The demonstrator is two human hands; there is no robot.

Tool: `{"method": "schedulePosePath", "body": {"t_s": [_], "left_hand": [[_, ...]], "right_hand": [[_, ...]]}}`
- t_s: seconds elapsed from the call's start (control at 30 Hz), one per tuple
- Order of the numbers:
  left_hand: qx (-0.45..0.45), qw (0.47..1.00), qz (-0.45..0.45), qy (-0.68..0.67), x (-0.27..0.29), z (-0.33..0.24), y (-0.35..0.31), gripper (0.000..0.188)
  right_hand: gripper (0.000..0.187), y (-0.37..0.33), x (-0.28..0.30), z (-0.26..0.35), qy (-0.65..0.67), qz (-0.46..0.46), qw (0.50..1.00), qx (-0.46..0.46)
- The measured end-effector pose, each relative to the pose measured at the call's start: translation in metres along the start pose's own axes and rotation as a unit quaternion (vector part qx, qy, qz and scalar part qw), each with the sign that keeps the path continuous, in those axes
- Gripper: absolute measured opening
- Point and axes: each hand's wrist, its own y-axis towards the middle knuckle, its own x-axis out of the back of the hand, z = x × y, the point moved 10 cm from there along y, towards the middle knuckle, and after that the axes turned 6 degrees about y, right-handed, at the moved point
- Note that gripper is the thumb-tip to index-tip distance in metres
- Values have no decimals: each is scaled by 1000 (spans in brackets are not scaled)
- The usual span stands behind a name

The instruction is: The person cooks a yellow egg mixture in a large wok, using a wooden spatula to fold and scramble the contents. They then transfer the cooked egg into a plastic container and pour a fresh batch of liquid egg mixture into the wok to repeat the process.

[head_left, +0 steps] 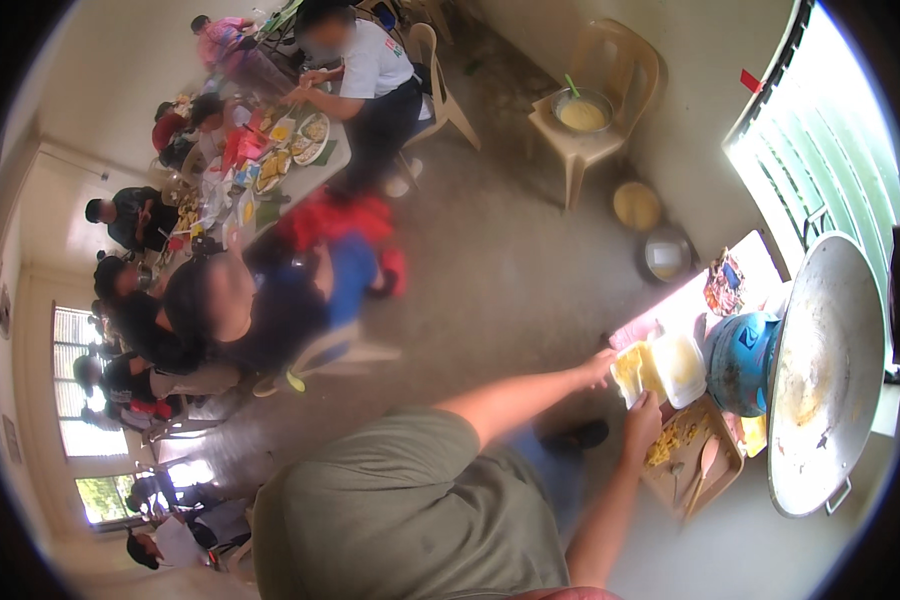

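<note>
A white foam takeout box [681,368] is held open between my two hands, with yellow food in one half. My left hand [600,368] grips its far left edge. At the near edge, my right hand [644,414] has its fingers closed on the rim. Just beneath the right hand lies a brown tray [727,462] with loose yellow food pieces [670,443]. A wooden spoon [705,460] and another utensil rest in that tray.
Right of the box stand a blue gas tank [740,362] and a big metal wok [832,375]. A chair [580,140] holds a bowl of batter [582,112]; two round containers [666,253] sit on the floor. People sit around a food-laden table [315,180] at left.
</note>
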Motion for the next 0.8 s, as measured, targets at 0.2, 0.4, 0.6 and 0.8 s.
{"method": "schedulePosePath", "body": {"t_s": [0.2,0.4,0.6,0.8], "left_hand": [[29,999,-9,-13,-1,-2,-7,59],[32,999,-25,-15,-6,1,-9,59],[39,998,-38,-31,-8,4,-8,57],[53,997,-41,-28,-11,4,-22,59]], "right_hand": [[28,-3,-9,8,-28,25,998,45],[28,-5,5,0,-80,4,996,44],[29,-5,7,8,-83,-11,995,55],[27,-2,-1,4,-105,-4,990,96]]}}
